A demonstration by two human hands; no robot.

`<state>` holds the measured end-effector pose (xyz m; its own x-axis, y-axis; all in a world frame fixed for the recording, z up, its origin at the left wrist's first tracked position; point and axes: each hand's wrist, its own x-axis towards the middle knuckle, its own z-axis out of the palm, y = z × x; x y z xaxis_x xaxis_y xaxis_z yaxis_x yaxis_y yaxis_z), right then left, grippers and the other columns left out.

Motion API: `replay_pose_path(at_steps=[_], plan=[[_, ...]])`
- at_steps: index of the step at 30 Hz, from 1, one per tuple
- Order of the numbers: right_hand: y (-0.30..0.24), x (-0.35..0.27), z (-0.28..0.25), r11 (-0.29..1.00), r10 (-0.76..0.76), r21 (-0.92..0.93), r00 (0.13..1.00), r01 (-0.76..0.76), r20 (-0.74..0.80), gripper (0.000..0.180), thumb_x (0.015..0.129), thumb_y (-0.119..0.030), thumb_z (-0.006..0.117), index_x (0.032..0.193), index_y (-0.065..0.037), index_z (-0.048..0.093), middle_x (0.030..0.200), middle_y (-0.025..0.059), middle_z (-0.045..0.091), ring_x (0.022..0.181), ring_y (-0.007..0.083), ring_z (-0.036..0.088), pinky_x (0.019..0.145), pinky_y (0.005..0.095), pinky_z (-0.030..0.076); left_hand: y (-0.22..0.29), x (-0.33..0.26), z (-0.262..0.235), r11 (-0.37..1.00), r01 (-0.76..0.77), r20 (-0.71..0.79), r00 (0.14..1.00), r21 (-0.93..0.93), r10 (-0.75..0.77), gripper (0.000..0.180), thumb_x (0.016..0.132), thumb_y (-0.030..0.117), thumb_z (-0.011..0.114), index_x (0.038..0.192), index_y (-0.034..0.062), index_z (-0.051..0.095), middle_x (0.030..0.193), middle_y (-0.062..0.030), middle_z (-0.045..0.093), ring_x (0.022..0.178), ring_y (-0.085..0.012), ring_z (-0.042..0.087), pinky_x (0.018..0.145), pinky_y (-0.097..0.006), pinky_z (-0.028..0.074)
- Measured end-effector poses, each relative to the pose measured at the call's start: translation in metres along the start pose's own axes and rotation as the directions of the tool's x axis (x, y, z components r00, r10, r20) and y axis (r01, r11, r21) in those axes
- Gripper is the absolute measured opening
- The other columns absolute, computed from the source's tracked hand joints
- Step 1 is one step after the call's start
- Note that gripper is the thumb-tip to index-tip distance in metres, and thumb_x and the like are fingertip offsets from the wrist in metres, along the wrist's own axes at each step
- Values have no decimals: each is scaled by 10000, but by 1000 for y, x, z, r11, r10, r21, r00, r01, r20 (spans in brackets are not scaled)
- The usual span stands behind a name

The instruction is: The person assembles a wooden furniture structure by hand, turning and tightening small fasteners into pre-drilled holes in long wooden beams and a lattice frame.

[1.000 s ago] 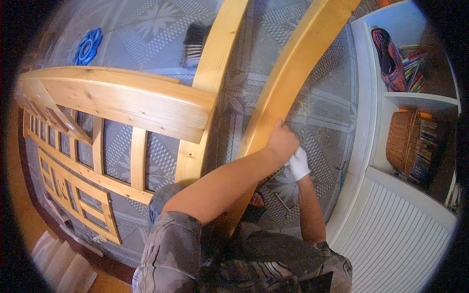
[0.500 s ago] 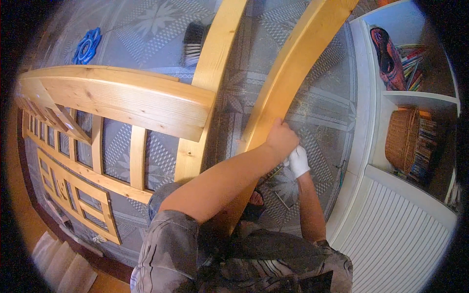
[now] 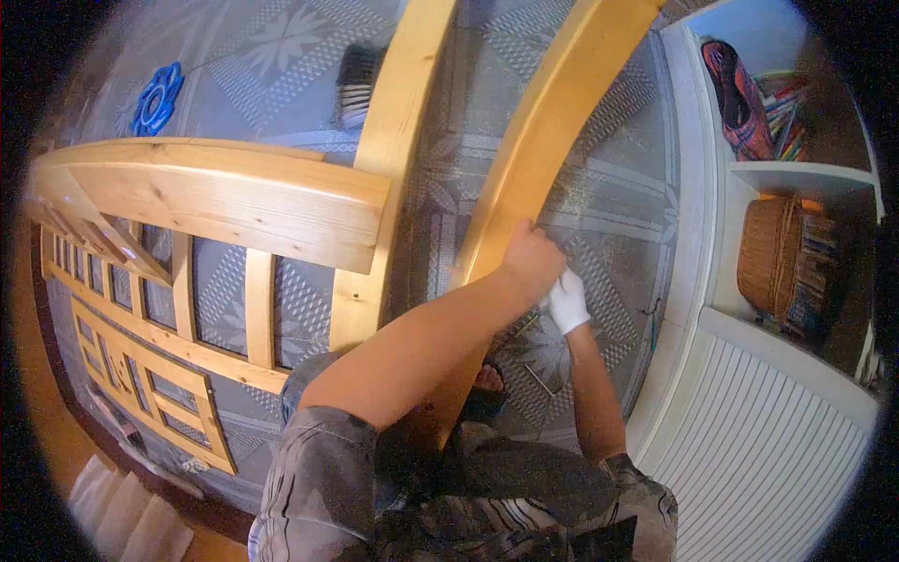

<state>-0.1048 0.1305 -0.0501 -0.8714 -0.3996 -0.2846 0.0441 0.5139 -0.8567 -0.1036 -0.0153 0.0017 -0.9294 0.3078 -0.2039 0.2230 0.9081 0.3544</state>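
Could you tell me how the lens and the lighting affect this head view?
Head view: strong fisheye, so the straight wooden rail bows and a black vignette rings the frame; warm daylight, brightest on the white shelf unit; the left hand on the rail and the white-gloved right hand are fairly sharp, and the rim softens.

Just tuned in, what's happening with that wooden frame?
A person is working on a pale wooden frame standing over a patterned grey rug. The left hand grips one of its two long rails. The right hand, in a white glove, is just beside it at the rail's right edge; what it holds, if anything, is hidden. A brush lies on the rug further off, and a white shelf unit with a basket stands to the right.
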Motion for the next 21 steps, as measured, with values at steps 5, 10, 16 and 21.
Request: replay_pose_path(at_steps=[5, 10, 16, 21], plan=[[3, -2, -7, 801, 372, 385, 885, -458, 278, 214, 899, -244, 424, 850, -59, 521, 585, 6, 456, 435, 63, 380, 377, 221, 296, 0, 5, -1, 1000, -13, -7, 1000, 9, 13, 108, 686, 190, 542, 675, 167, 647, 690, -15, 621, 814, -179, 561, 812, -370, 328], [-6, -3, 5, 997, 66, 30, 994, -69, 90, 196, 853, -163, 467, 939, 4, 522, 813, 134, 585, 751, 234, 553, 698, 325, 435, -6, -3, -5, 990, -106, 100, 990, 94, 97, 130, 713, 225, 539, 691, 159, 650, 727, -19, 631, 915, -173, 518, 829, -360, 316], [-12, -3, 4, 995, -84, -60, 994, 80, -68, 220, 857, -202, 464, 901, 3, 533, 834, 168, 589, 792, 296, 569, 710, 349, 430, -3, 3, -9, 998, -37, 108, 994, 42, 32, 72, 656, 178, 595, 686, 140, 647, 726, -58, 629, 843, -206, 557, 805, -372, 343], [2, -1, 5, 969, 196, 123, 971, -213, 138, 314, 870, -285, 422, 797, 2, 527, 739, 181, 573, 719, 348, 557, 637, 399, 417, -4, 5, -5, 996, -76, -6, 997, 43, 76, 71, 631, 164, 615, 675, 116, 642, 698, -74, 619, 830, -230, 559, 789, -384, 359]])
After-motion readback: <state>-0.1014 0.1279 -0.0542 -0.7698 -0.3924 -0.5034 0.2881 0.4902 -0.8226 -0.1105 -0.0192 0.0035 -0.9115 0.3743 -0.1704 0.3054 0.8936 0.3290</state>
